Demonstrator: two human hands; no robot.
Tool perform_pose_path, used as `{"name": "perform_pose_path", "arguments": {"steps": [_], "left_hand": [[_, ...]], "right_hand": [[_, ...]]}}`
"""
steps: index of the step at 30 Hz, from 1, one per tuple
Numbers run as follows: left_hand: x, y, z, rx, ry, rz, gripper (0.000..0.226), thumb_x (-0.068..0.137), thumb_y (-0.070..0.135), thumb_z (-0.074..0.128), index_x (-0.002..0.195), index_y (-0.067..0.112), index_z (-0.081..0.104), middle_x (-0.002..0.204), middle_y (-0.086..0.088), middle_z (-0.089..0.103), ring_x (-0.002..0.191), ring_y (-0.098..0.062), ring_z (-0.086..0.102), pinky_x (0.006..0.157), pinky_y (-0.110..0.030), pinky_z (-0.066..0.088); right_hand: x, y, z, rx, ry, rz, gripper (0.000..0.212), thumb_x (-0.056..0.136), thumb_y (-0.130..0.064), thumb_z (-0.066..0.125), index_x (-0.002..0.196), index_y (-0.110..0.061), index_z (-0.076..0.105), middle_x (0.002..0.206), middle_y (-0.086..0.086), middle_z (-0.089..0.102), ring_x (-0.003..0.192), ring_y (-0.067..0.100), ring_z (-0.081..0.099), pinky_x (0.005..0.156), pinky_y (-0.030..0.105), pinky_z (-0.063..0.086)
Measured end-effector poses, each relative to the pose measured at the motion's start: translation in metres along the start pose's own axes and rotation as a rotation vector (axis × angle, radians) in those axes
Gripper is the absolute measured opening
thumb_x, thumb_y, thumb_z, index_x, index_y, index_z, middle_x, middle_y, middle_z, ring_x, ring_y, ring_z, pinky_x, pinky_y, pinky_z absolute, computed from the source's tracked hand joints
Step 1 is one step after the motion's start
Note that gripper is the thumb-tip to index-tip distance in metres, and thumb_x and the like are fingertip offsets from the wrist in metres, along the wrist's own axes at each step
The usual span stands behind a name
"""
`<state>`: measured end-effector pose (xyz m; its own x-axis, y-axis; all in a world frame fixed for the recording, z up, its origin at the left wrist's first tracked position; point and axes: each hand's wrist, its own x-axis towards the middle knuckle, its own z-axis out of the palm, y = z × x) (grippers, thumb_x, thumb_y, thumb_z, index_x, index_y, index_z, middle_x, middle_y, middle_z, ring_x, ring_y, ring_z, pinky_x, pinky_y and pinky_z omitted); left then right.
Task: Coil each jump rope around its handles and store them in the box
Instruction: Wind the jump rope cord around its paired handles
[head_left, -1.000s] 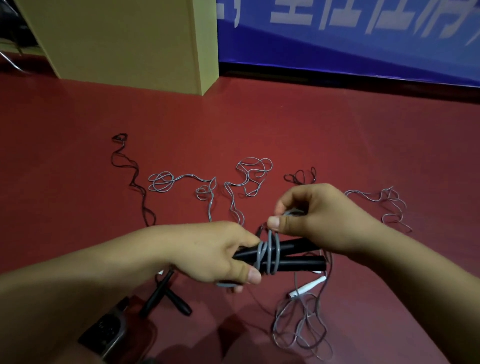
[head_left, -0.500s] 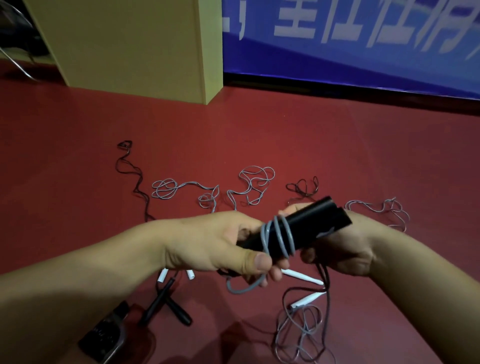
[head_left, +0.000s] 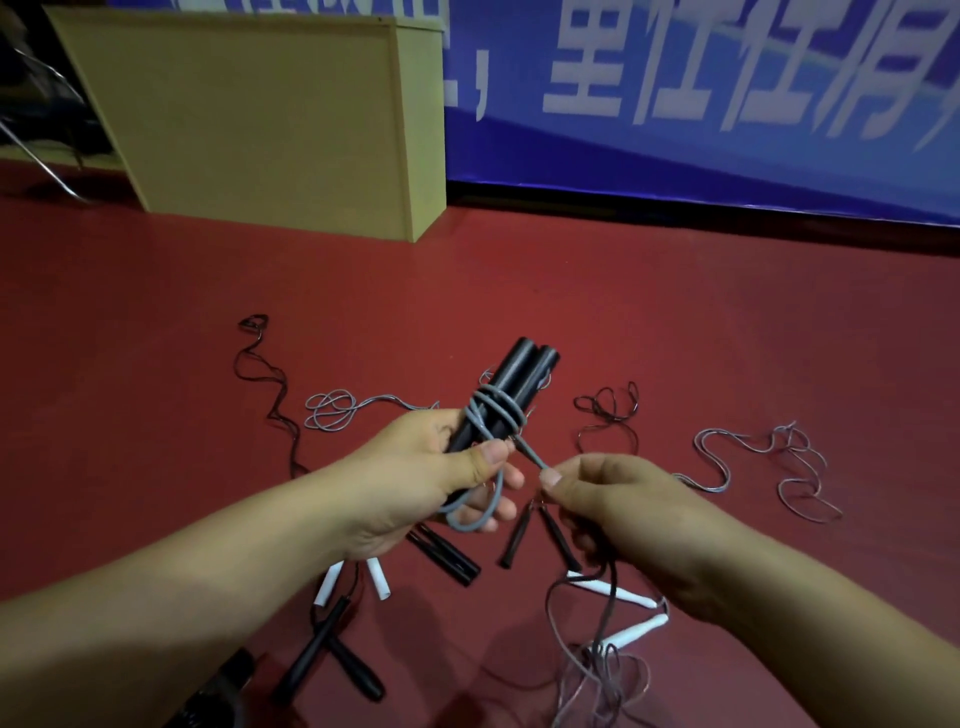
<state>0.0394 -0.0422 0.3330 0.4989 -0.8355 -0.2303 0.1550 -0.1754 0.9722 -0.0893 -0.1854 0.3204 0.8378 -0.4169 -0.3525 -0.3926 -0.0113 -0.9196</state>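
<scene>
Our left hand (head_left: 415, 483) grips the paired black handles (head_left: 506, 400), their long axis tilting up and away to the right. Just right, our right hand (head_left: 618, 499) pinches the grey rope (head_left: 530, 454), taut from the coils. The box (head_left: 260, 119) stands well beyond, upper left.

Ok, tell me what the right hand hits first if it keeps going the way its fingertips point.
Likely the left hand: the right hand, pinching the grey cord, points left toward its thumb and the black handles. Depth is unclear.

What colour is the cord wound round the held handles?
Grey cord on black handles, shown in the head view.
</scene>
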Motion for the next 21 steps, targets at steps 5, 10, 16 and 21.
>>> {"name": "perform_pose_path", "arguments": {"steps": [5,10,16,21], "left_hand": [[0.004,-0.002,-0.006,0.062,0.085,0.006,0.009,0.097,0.013,0.056,0.1,0.005,0.059,0.082,-0.009,0.071,0.067,-0.023,0.069,0.06,-0.032,0.059],[0.007,-0.006,-0.014,0.202,0.119,-0.015,0.008,0.098,0.011,0.056,0.101,0.004,0.059,0.086,-0.012,0.07,0.063,-0.02,0.067,0.054,-0.028,0.054],[0.009,-0.012,-0.013,0.324,0.104,-0.041,0.013,0.099,0.012,0.055,0.102,0.001,0.06,0.083,-0.009,0.072,0.062,-0.017,0.066,0.055,-0.027,0.053],[0.012,-0.013,-0.013,0.529,0.074,-0.019,0.007,0.097,0.016,0.057,0.102,0.015,0.062,0.075,0.003,0.071,0.057,-0.012,0.063,0.051,-0.027,0.049]], "right_hand": [[0.0,-0.004,-0.001,-0.111,0.04,-0.005,0.014,0.09,-0.023,0.068,0.084,-0.012,0.061,0.066,0.006,0.052,0.054,0.018,0.042,0.05,0.03,0.034],[-0.001,-0.01,-0.006,-0.198,0.05,0.008,0.024,0.089,-0.029,0.069,0.076,-0.012,0.058,0.056,0.007,0.054,0.054,0.021,0.052,0.056,0.033,0.042],[-0.019,-0.019,-0.011,-0.368,0.091,-0.114,0.023,0.09,-0.035,0.065,0.08,-0.015,0.064,0.056,-0.008,0.05,0.05,0.009,0.045,0.053,0.025,0.039],[-0.034,-0.026,-0.008,-0.514,0.059,-0.234,0.02,0.092,-0.035,0.061,0.082,-0.017,0.063,0.051,-0.012,0.042,0.047,0.005,0.036,0.049,0.02,0.031]]}}
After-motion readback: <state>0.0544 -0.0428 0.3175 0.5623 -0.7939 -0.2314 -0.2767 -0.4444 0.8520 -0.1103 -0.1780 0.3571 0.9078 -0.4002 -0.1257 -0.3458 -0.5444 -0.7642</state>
